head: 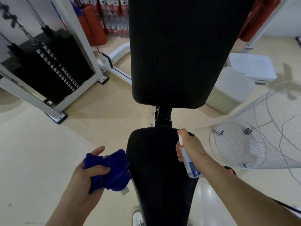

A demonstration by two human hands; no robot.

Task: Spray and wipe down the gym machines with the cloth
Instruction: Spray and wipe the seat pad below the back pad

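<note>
Bench, black, padded: the seat is found in the near middle of the view, with the back pad raised beyond it.

Cloth, blue, bunched: held in the left hand, with the thumb pressed across it, the other fingers curled beneath and one finger kept straighter. It is carried just beside the seat's left edge. Contact with the seat cannot be told.

Bottle, clear, blue-labelled: gripped by the right hand over the seat's right edge. The fingers are wrapped round the body and one fingertip is set on the spray head.

Step judged in hand: spraying of the seat, with wiping not yet begun. No wetness can be made out on the dark surface.

Next move judged to call for: the spray head to be pressed while aimed at the seat, then the cloth to be brought across and drawn along it.

Nearby, noted: weight stack at left, fan at right.
</note>
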